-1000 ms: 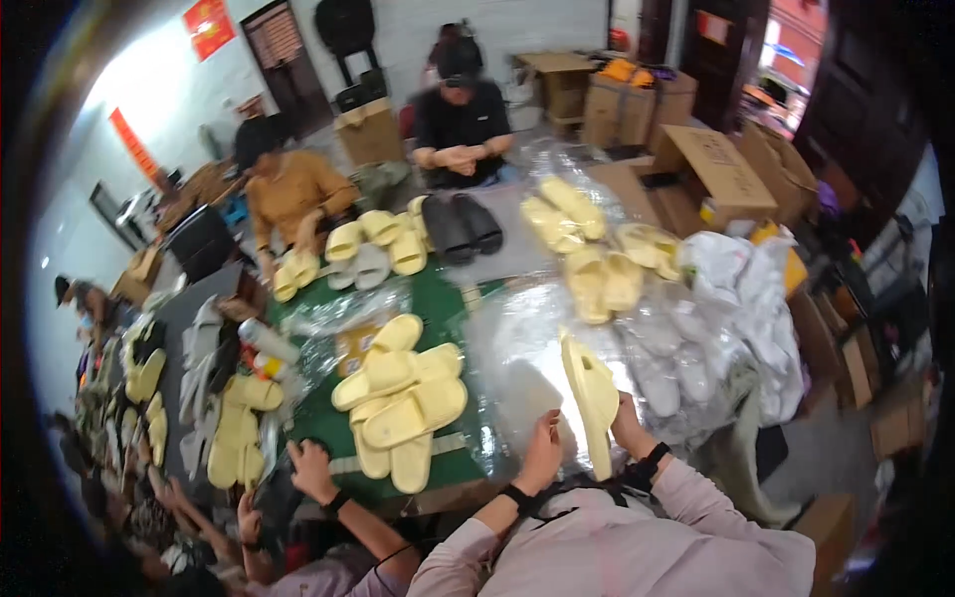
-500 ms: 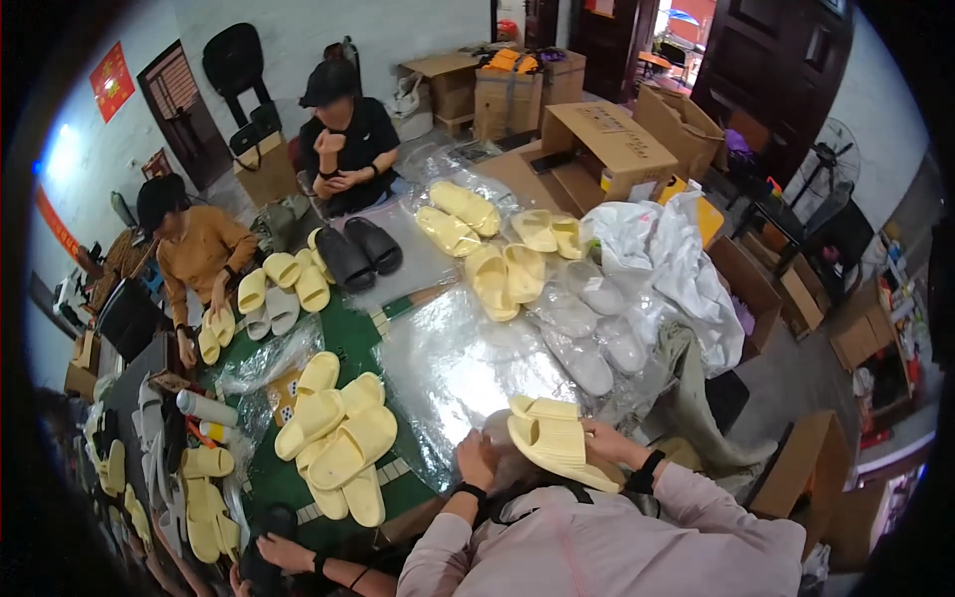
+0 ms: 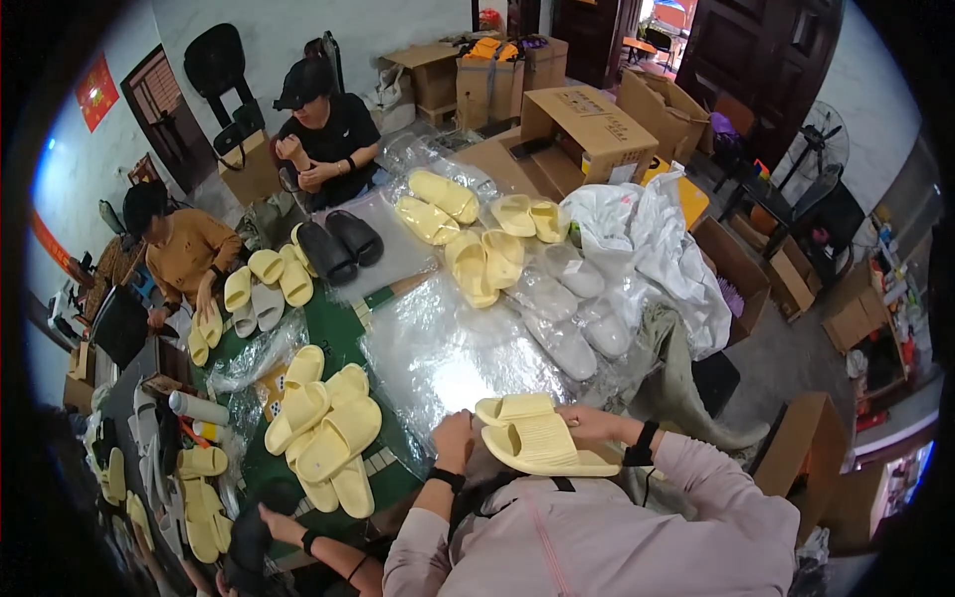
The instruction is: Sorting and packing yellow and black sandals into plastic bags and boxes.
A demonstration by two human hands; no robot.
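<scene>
Close in front of my chest is a pair of pale yellow slide slippers, one lying behind the other. My right hand grips them from the right side, with its fingers partly hidden behind the straps. Left of their openings, my left hand is curled at the near edge of the clear plastic bags. Whether it pinches some of that plastic is hard to see. A pile of several yellow slippers lies on the green table to the left of this hand.
Bagged yellow slippers, bagged grey slippers and a white sack lie farther back. Black slippers are near a person in black. Another person handles slippers at left. A neighbour's hand is at lower left.
The slippers in my right hand have tipped to lie more level. My left hand has drawn slightly away from them to the left. The whole view has shifted a little.
</scene>
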